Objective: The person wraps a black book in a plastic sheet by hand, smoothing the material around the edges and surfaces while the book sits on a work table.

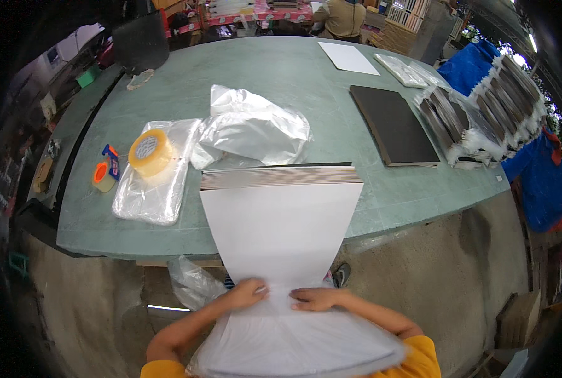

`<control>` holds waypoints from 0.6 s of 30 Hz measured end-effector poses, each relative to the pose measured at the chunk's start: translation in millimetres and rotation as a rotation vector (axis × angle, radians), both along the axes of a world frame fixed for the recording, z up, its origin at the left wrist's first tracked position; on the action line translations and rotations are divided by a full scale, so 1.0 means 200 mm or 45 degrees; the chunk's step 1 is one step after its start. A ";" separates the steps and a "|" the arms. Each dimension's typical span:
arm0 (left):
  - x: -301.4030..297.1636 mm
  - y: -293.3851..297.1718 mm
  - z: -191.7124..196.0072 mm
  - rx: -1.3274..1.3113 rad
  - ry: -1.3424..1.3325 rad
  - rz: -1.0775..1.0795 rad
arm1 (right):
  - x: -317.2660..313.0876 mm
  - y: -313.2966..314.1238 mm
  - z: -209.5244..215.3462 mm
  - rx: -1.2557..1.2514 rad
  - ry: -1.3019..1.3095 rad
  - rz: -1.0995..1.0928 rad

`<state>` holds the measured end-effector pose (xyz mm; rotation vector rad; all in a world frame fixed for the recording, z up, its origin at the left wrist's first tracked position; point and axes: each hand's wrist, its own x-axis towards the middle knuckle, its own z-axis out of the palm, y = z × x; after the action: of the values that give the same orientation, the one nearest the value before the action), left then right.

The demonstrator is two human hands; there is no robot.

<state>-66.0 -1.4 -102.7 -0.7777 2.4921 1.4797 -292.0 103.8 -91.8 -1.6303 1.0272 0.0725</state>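
A thick stack of white boards (pixel 281 220) rests with its far end on the table and its near end toward my body. A large clear plastic bag (pixel 293 346) spreads across my lap and reaches the stack's near end. My left hand (pixel 248 293) grips the bag's edge at the left, its fingers curled inward. On the right, my right hand (pixel 315 299) pinches the same edge, with its fingers pointing to the left. Whether the stack's near end lies inside the bag is hard to see between the hands.
The green table (pixel 173 82) carries a crumpled plastic sheet (pixel 255 129), a tape roll (pixel 150 153) on a pile of clear bags (pixel 148 205), and a small tape dispenser (pixel 106 170). Rightward lie dark boards (pixel 394 126), a white sheet (pixel 348 58) and wrapped bundles (pixel 482 116). A person (pixel 341 19) sits beyond.
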 end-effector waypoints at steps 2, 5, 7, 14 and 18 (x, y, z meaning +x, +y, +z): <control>-0.22 -0.04 0.46 0.169 0.145 0.222 | 0.08 -0.16 0.34 -0.005 -0.157 -0.086; -0.37 -0.13 0.88 -0.102 1.043 0.257 | 0.14 -0.31 0.60 -0.508 -0.532 -0.713; -0.33 -0.20 1.10 -0.283 1.232 0.463 | 0.13 -0.38 0.83 -0.309 -0.896 -1.051; -0.15 -0.29 1.01 0.230 0.830 0.972 | 0.04 -0.28 0.87 -0.392 -0.733 -0.968; -0.09 -0.32 0.99 0.082 0.673 0.722 | -0.05 -0.25 0.75 -0.471 -0.686 -0.733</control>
<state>-83.3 -66.3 96.1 -1.3062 2.6877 2.1839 -302.2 54.7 58.6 -1.4844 1.0740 -0.9386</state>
